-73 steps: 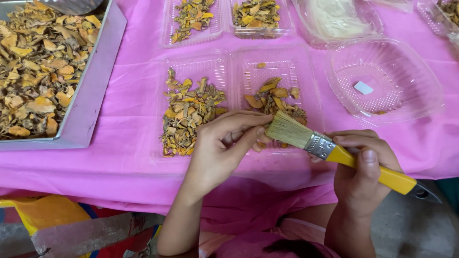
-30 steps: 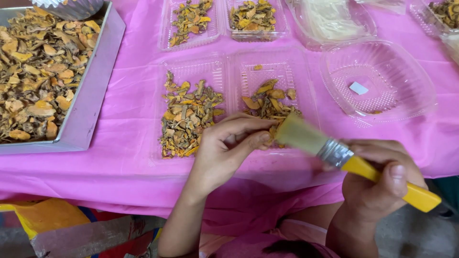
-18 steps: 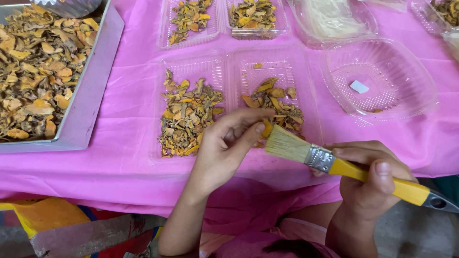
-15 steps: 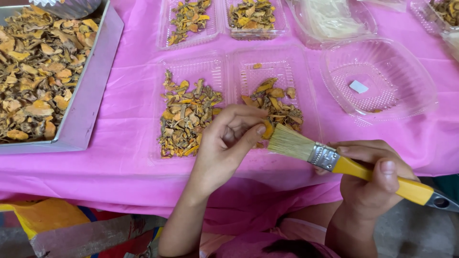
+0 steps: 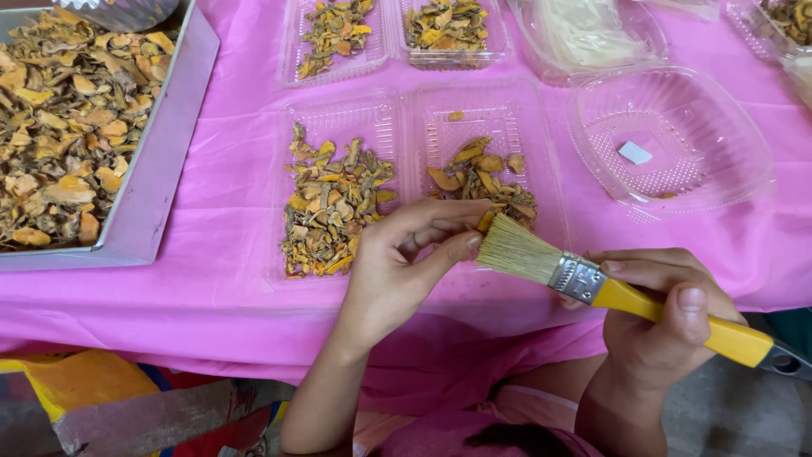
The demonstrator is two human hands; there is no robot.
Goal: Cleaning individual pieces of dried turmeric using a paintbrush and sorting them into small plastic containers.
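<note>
Both hands meet just over the near edge of the bench: the left hand (image 5: 397, 267) pinches a small dried orange slice (image 5: 485, 221) between thumb and forefinger, and the right hand (image 5: 668, 317) is closed around the yellow handle of a paintbrush (image 5: 592, 283), whose pale bristles touch the slice or sit just beside it. By the look of it the step in hand is brushing that one piece clean (dust, most likely); the next move would call for short, light strokes while the left fingers turn the slice to show its other face, with the grip firm enough that the brittle piece neither slips nor snaps. The slice hangs just above the near rim of a clear two-part tray (image 5: 406, 118), over its right compartment, which holds a small heap of similar slices; the left compartment holds a larger heap. Far left stands a metal pan (image 5: 161, 182) full of the same dried pieces, and to the right an almost empty clear container (image 5: 677, 144), all on a pink cloth (image 5: 228, 211).
</note>
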